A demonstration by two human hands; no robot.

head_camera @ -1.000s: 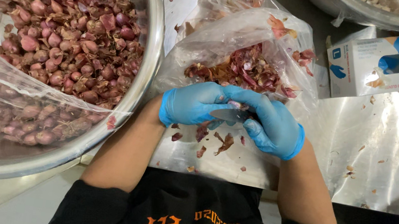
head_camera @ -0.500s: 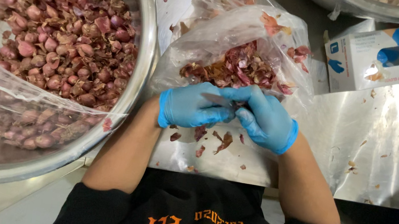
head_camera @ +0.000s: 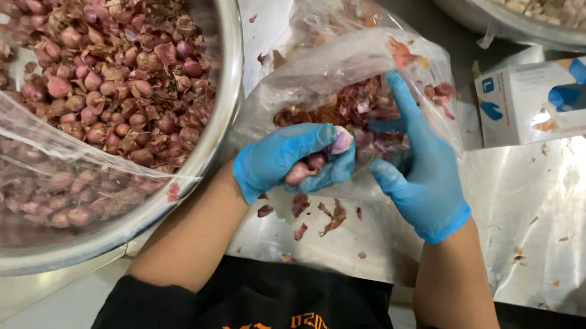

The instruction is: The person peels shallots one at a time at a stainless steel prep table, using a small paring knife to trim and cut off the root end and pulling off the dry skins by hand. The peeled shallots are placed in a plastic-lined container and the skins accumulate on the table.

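My left hand (head_camera: pixel 285 163), in a blue glove, is closed around a few small reddish shallots (head_camera: pixel 318 162); one peeled tip shows at the thumb. My right hand (head_camera: pixel 419 172), also gloved in blue, is just right of it with fingers stretched apart, the index finger reaching into the mouth of a clear plastic bag (head_camera: pixel 340 59) filled with reddish skins. Whether the right hand holds anything small I cannot make out. Both hands hover over a steel worktop (head_camera: pixel 529 238) strewn with bits of skin (head_camera: pixel 331 217).
A big steel bowl (head_camera: pixel 227 112) heaped with unpeeled shallots fills the left, partly draped in clear film (head_camera: pixel 33 141). A cardboard box of blue gloves (head_camera: pixel 559 96) lies at the right. A second steel bowl (head_camera: pixel 545 28) with pale peeled pieces sits at the top.
The hands were joined over one shallot; now they have parted. The right hand has opened and reached up into the bag, while the left keeps its shallots.
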